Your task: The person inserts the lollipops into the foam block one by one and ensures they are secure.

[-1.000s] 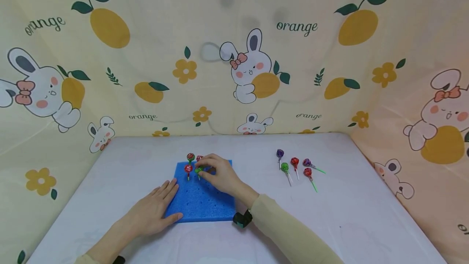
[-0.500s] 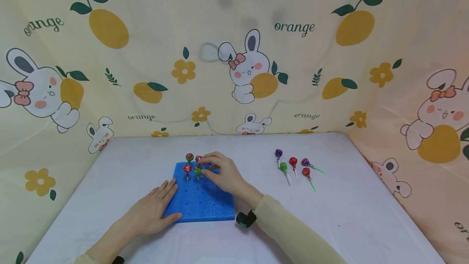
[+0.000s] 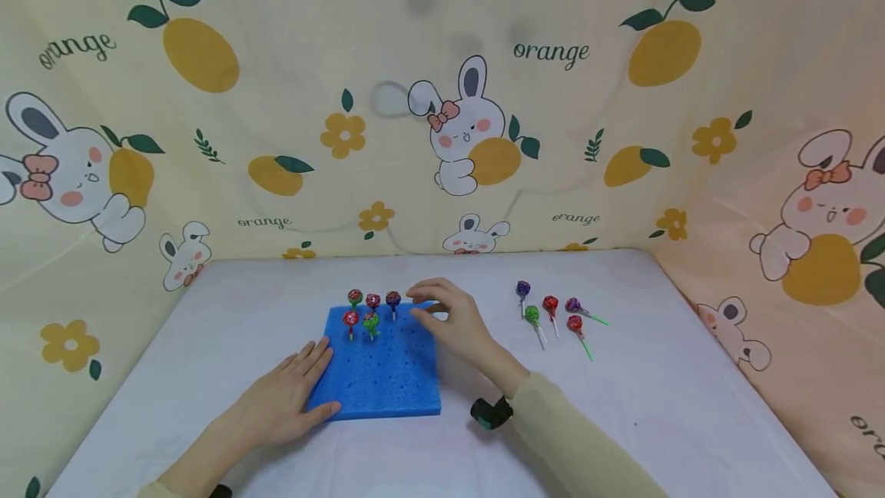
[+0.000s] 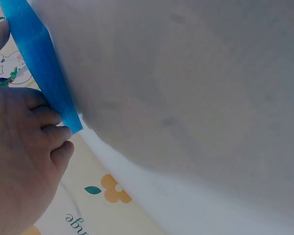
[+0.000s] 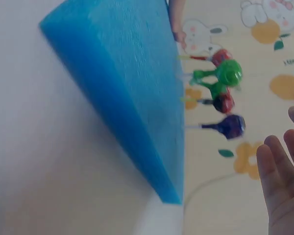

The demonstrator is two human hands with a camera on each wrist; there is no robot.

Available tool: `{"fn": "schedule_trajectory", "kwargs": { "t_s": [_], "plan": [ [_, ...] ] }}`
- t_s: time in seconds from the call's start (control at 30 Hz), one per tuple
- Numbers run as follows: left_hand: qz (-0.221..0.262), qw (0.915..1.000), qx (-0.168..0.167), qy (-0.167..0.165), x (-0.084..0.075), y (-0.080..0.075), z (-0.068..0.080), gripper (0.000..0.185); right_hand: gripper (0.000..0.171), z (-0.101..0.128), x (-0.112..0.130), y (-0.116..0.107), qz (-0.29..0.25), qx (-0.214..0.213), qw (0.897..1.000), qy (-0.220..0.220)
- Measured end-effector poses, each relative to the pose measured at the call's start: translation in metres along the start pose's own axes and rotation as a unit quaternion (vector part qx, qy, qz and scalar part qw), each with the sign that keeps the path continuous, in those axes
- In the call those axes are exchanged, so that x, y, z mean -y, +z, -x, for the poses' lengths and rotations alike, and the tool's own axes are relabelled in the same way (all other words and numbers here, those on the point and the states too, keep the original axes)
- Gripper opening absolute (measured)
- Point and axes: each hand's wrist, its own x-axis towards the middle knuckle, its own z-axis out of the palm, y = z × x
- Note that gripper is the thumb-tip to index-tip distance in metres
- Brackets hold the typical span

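Observation:
Several wrapped lollipops stand upright in the back left part of a blue foam block (image 3: pixel 387 375), among them a green lollipop (image 3: pixel 371 321), a red lollipop (image 3: pixel 350 319) and a dark purple lollipop (image 3: pixel 393 299). My left hand (image 3: pixel 286 394) rests against the block's left edge with fingers straight. In the left wrist view its fingers touch the side of the foam (image 4: pixel 51 73). Over the back right corner of the block hovers my right hand (image 3: pixel 459 317), holding nothing. The right wrist view shows its fingers (image 5: pixel 279 166) apart from the purple lollipop (image 5: pixel 230 127).
To the right on the white table (image 3: pixel 588 421) lie several loose lollipops: a purple one (image 3: pixel 523 289), a green one (image 3: pixel 532 315), red ones (image 3: pixel 575 323) and another purple one (image 3: pixel 573 304). A patterned cloth (image 3: pixel 387 44) closes off the back and sides.
My right hand has let go of the green lollipop and moved right, away from the standing lollipops, uncovering the purple one. The left hand has stayed at the foam.

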Motion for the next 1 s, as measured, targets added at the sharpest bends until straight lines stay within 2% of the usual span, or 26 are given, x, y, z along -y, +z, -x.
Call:
{"fn": "schedule_trajectory", "kwargs": {
  "t_s": [0.17, 0.57, 0.8, 1.0],
  "plan": [
    [-0.004, 1.0, -0.002, -0.001, 0.001, 0.001, 0.0, 0.095, 0.028, 0.008, -0.007, -0.018, -0.002, -0.035, 0.999, -0.002],
    [-0.008, 0.9999, -0.012, 0.006, 0.001, 0.002, -0.002, 0.095, 0.027, 0.036, -0.026, -0.072, 0.048, -0.086, 0.993, 0.061],
    [-0.012, 0.9999, -0.012, 0.003, 0.002, 0.003, -0.001, 0.095, 0.028, 0.058, -0.039, -0.107, 0.054, -0.118, 0.989, 0.071],
    [-0.009, 0.9999, -0.01, 0.003, 0.002, 0.003, -0.001, 0.096, 0.029, 0.076, -0.048, -0.135, 0.114, -0.132, 0.981, 0.086]
  ]
}}
